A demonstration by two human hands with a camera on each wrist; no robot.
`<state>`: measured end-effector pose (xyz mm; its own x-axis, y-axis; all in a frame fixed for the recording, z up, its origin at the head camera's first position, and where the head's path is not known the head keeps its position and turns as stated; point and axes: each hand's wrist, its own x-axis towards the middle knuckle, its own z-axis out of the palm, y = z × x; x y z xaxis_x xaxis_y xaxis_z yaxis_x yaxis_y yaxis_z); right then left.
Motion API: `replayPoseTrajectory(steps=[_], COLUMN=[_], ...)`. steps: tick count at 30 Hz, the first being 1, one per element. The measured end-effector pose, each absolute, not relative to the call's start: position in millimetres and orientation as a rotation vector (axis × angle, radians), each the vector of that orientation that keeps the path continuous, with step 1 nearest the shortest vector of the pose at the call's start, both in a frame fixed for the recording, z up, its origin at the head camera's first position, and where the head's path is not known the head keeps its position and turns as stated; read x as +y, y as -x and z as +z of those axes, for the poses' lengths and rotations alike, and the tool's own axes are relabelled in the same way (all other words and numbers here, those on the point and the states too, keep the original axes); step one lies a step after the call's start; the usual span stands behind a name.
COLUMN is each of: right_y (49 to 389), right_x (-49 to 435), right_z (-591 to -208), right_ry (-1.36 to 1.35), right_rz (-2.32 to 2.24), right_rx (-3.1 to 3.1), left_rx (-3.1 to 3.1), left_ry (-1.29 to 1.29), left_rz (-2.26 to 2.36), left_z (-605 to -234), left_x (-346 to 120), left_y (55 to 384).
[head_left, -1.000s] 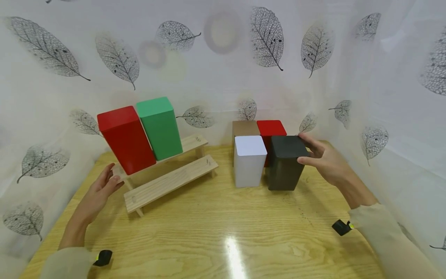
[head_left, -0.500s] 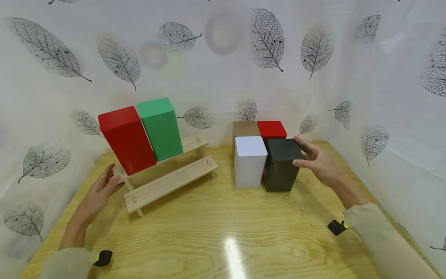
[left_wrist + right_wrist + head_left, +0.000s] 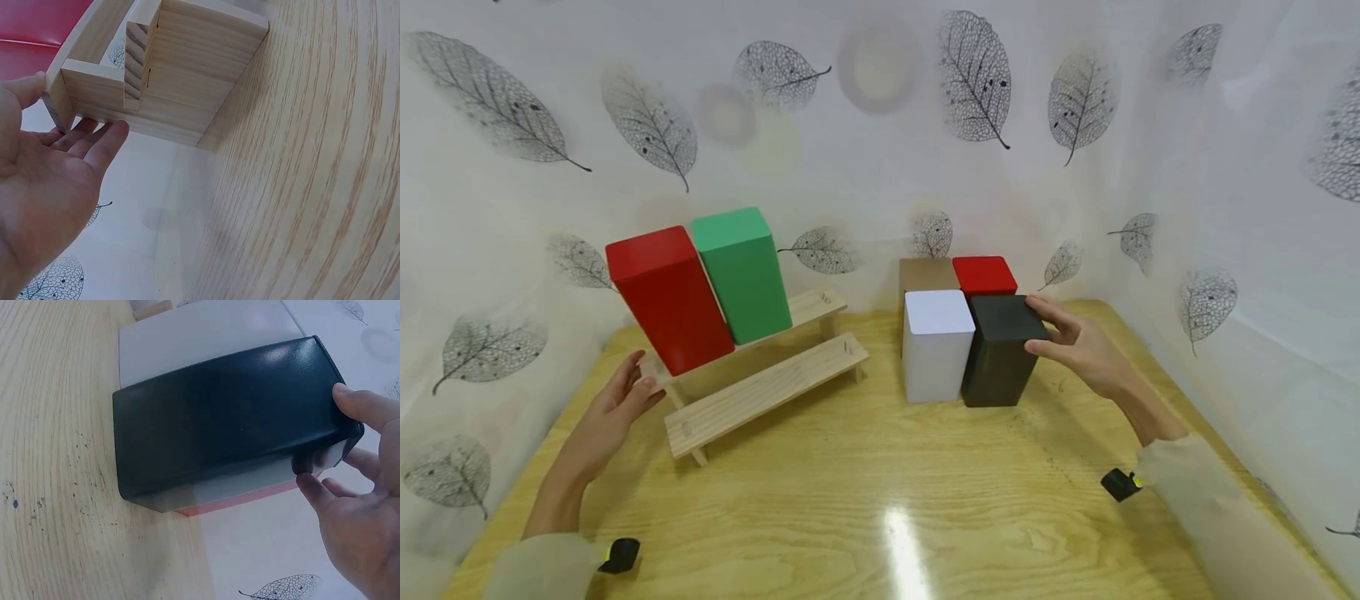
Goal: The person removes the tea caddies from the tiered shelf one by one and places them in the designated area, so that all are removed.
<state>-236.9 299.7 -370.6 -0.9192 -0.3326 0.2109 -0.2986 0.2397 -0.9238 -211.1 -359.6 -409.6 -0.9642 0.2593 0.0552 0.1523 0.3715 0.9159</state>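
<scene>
In the head view, my right hand [image 3: 1086, 350] holds the top right corner of a tall black box [image 3: 1002, 358]. The right wrist view shows the thumb [image 3: 365, 406] on its broad face and fingers at its side. This box stands upright, close against a white box [image 3: 937, 350]. Behind them are a brown box [image 3: 927, 273] and a red box [image 3: 985, 275], both partly hidden. On the left, my left hand [image 3: 606, 421] grips the near end of a two-step wooden stand [image 3: 767, 396], thumb at the edge of the upper step. A larger-looking red box [image 3: 673, 304] and a green box [image 3: 743, 279] stand on that upper step.
The wooden table [image 3: 850, 492] runs between and in front of the stand and the boxes. A leaf-printed white curtain [image 3: 880, 167] closes off the back and both sides. Small black cameras [image 3: 620, 555] hang at both wrists.
My right hand has slid the black box a little to the left, up to the white box. The left hand, the stand and its two boxes have stayed in place.
</scene>
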Motion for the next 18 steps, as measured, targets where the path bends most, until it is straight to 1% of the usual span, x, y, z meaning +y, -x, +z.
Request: replayPoseTrajectory(steps=[5,12,18], right_y=[238.5,239.9,240.3], right_x=[296.8,295.2,293.1], right_z=[-368.5,-371.3,-370.3], right_ry=[0.524,0.552,0.524], right_rz=[-1.699,-1.681,-1.689], right_rx=[2.594,2.622,2.616], left_rx=[2.512,2.512,2.514], left_ry=[-0.39,-0.387,-0.404], left_rz=[1.678,1.674,1.681], left_z=[-408.5,-409.6,-409.8], left_x=[-359.4,-360.0,-359.5], left_y=[211.6,211.9,212.2])
